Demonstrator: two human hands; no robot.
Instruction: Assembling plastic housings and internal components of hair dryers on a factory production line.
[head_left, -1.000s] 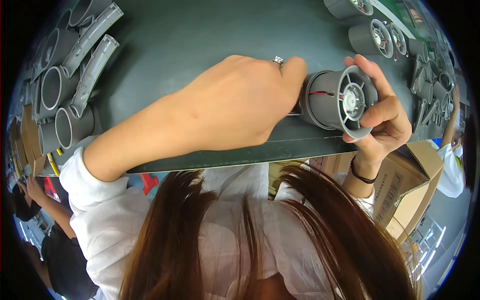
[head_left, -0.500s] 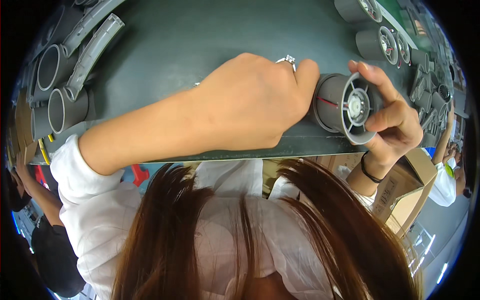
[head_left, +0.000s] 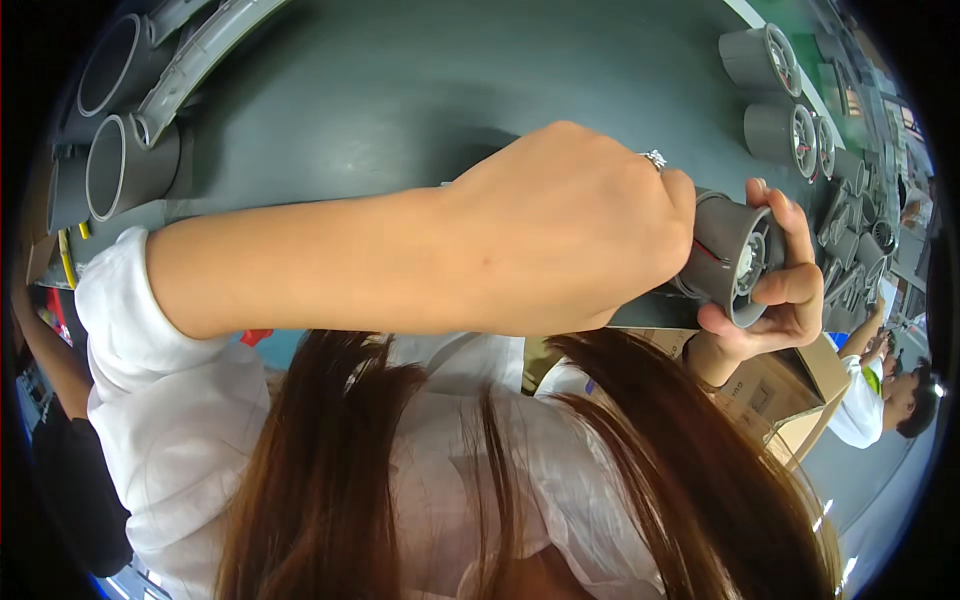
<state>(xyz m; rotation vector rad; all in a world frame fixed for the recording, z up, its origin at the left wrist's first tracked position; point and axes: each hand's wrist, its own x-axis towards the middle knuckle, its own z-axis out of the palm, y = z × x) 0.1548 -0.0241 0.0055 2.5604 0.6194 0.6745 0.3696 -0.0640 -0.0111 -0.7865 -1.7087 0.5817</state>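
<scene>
A grey cylindrical fan housing (head_left: 712, 245) lies on its side between my hands, at the right near the table's front edge. Its open end faces right and shows a spoked hub; a short red wire runs along the side. Around that rim, the fingers and thumb of my right hand (head_left: 797, 287) are closed. My left hand (head_left: 585, 235), with a ring on one finger, is bent into a fist against the housing's left end. Its fingertips, and whatever they grip, are hidden behind the back of the hand.
Grey tubes (head_left: 130, 165) and long curved grey parts (head_left: 205, 65) sit at the left of the dark green table (head_left: 420, 90). Similar fan housings (head_left: 770, 135) stand at the far right, with more grey parts beyond. A cardboard box (head_left: 780, 385) is below the edge. Other people are at both sides.
Both hands and the fan housing have shifted right and a little lower in the picture. The housing has turned, so less of its open end shows. The whole view has shifted slightly too.
</scene>
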